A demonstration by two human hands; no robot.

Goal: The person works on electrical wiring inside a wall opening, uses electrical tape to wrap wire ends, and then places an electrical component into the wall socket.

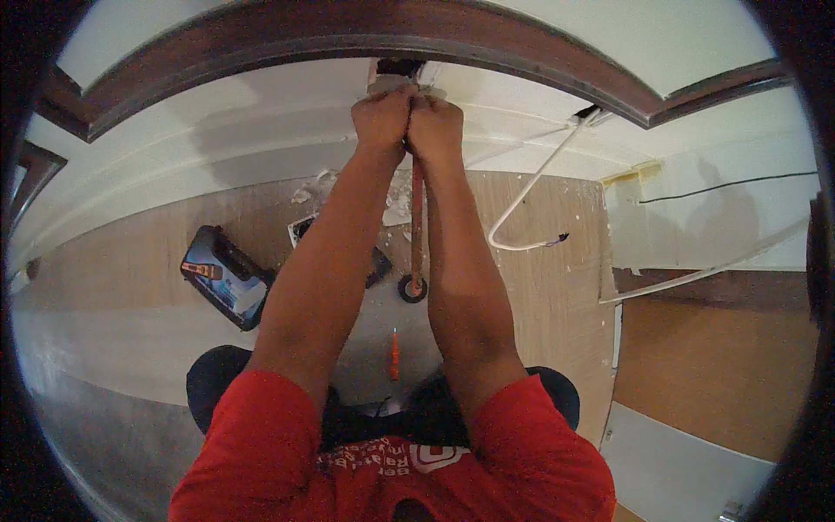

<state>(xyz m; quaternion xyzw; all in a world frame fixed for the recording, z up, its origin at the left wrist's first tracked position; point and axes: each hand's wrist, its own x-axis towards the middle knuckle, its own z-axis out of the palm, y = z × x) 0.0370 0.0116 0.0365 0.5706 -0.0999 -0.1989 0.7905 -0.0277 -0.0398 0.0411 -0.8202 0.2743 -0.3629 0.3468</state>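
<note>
Both my arms reach forward to a ragged opening (400, 67) in the white wall, its inside dark. My left hand (383, 117) is closed, knuckles up, at the opening's lower edge. Right beside it and touching it, my right hand (435, 123) is closed too. What the fingers grip is hidden behind the hands. Below them a long reddish-brown bar (417, 217) runs down between my forearms to a round black ring (412, 288); whether its upper end is in my hands I cannot tell. An orange screwdriver (395, 357) lies on the floor nearer me.
A black tool case (228, 277) with a printed picture lies left of my left forearm. White rubble (398, 198) litters the floor by the wall. A white cable (522, 196) hangs from another wall hole at right. A dark wooden frame (348, 33) crosses above my hands.
</note>
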